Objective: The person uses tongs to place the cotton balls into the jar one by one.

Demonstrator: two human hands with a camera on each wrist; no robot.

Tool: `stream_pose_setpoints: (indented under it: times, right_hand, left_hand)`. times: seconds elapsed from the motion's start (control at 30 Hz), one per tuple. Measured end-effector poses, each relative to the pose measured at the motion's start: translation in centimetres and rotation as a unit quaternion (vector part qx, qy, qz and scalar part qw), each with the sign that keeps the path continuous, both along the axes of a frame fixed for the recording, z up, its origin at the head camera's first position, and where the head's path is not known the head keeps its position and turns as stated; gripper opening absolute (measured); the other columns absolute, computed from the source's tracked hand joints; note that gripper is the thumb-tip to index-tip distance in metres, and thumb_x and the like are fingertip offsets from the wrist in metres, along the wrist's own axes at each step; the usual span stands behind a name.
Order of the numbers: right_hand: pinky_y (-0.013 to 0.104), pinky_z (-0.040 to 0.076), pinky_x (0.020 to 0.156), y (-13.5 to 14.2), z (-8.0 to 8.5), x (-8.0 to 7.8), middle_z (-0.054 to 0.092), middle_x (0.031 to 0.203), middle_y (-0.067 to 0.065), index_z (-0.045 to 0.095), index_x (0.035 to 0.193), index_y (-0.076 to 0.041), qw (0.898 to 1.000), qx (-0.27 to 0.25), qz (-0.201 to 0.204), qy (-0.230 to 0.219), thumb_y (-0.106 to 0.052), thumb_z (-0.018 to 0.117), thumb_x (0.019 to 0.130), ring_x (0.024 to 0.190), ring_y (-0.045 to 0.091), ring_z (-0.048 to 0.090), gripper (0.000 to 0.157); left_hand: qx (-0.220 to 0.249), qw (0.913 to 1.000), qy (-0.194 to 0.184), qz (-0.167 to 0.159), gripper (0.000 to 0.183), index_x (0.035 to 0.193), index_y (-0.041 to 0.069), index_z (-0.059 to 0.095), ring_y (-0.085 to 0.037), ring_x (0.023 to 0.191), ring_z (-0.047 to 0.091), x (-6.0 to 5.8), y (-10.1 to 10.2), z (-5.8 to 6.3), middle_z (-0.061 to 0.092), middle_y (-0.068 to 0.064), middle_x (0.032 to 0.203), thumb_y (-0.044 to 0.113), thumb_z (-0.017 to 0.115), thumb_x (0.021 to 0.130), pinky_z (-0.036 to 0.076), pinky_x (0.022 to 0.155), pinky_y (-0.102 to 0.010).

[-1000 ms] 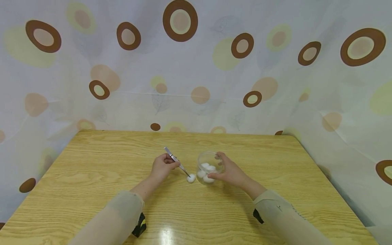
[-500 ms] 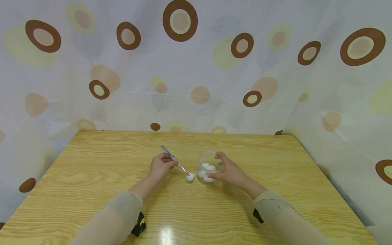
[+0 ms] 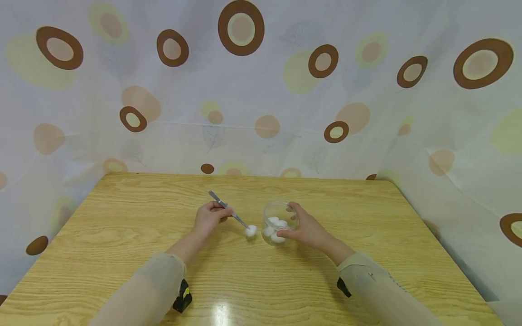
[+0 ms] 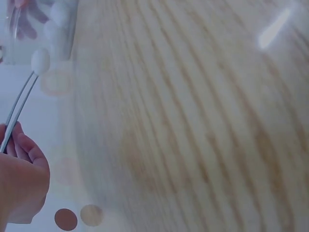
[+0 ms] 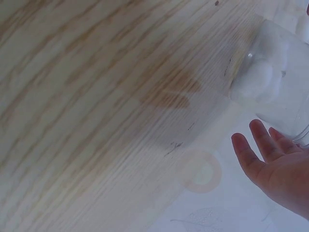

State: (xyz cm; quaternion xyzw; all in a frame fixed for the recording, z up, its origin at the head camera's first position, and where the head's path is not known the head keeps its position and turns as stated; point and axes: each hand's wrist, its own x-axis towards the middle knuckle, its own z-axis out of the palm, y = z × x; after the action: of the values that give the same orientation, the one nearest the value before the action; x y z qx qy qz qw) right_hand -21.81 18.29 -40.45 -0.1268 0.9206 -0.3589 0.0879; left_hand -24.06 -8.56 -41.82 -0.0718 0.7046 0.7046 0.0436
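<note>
My left hand [image 3: 209, 220] pinches metal tweezers [image 3: 220, 202], which slant down to the right. At their tips is a white cotton ball [image 3: 251, 231], just left of a clear jar [image 3: 267, 212]. In the left wrist view the two tweezer arms meet at this cotton ball [image 4: 40, 61], which overlaps the jar behind it. My right hand [image 3: 306, 228] holds the jar from its right side, thumb in front and fingers behind. Several cotton balls [image 3: 278, 223] lie inside, and the jar's mouth has no lid on it. From the right wrist, the jar [image 5: 294, 104] shows beside my spread fingers [image 5: 263, 140].
A wooden table [image 3: 261, 280] carries everything, its far edge against a patterned curtain [image 3: 261, 90] that also runs down both sides. Black wrist devices show under the left sleeve [image 3: 157, 276] and the right sleeve [image 3: 367, 271].
The left hand has drawn slightly left and up, bringing the tweezers and the cotton ball off the spot where it lay, a little farther from the jar. The right hand and jar stay put.
</note>
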Motion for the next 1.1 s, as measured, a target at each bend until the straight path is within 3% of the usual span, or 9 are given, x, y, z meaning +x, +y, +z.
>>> stream_pose_setpoints:
  times: [0.17,0.4,0.6,0.83,1.1]
  right_hand:
    - [0.049,0.045,0.094,0.0,0.0,0.0,0.037,0.145,0.013,0.020,0.145,-0.005,1.000,-0.003,0.001,-0.004,-0.042,0.073,0.077,0.128,0.034,0.043,0.093]
    - [0.049,0.045,0.094,0.0,-0.1,0.0,0.037,0.145,0.014,0.020,0.145,-0.006,1.000,-0.004,0.001,-0.003,-0.042,0.073,0.077,0.127,0.034,0.043,0.093]
    - [0.050,0.045,0.095,0.0,-0.3,-0.1,0.038,0.145,0.013,0.020,0.145,-0.006,1.000,0.001,0.001,0.000,-0.044,0.073,0.076,0.127,0.033,0.043,0.094]
    - [0.050,0.045,0.094,0.0,-0.1,0.0,0.038,0.145,0.014,0.020,0.145,-0.005,1.000,0.001,0.002,0.003,-0.043,0.073,0.077,0.127,0.034,0.044,0.094]
    - [0.050,0.044,0.095,0.0,0.1,0.1,0.037,0.145,0.014,0.020,0.145,-0.006,1.000,0.000,0.003,0.000,-0.044,0.073,0.077,0.128,0.035,0.043,0.094]
  left_hand:
    - [0.049,0.9988,0.000,0.007,0.011,0.092,0.001,0.053,0.000,0.071,0.062,-0.3,-0.4,0.7,0.061,0.009,0.075,0.004,0.061,0.086,0.051,0.081,-0.025]
    - [0.079,0.9969,-0.003,0.007,0.009,0.093,0.003,0.053,0.000,0.073,0.061,-0.3,-0.6,1.8,0.059,0.010,0.077,0.005,0.060,0.087,0.050,0.076,-0.017]
    - [0.097,0.9952,-0.006,0.010,0.007,0.092,0.005,0.051,0.000,0.077,0.062,-0.4,-0.7,2.6,0.059,0.010,0.079,0.006,0.058,0.089,0.049,0.088,-0.023]
    - [0.131,0.9913,-0.003,0.015,0.010,0.088,0.008,0.048,0.000,0.076,0.062,-0.8,-0.7,3.5,0.060,0.011,0.078,0.005,0.057,0.089,0.050,0.081,-0.017]
    - [0.153,0.9879,-0.001,0.026,0.010,0.087,0.009,0.049,0.000,0.074,0.063,-1.2,-0.3,4.5,0.062,0.010,0.076,0.005,0.058,0.089,0.051,0.080,-0.018]
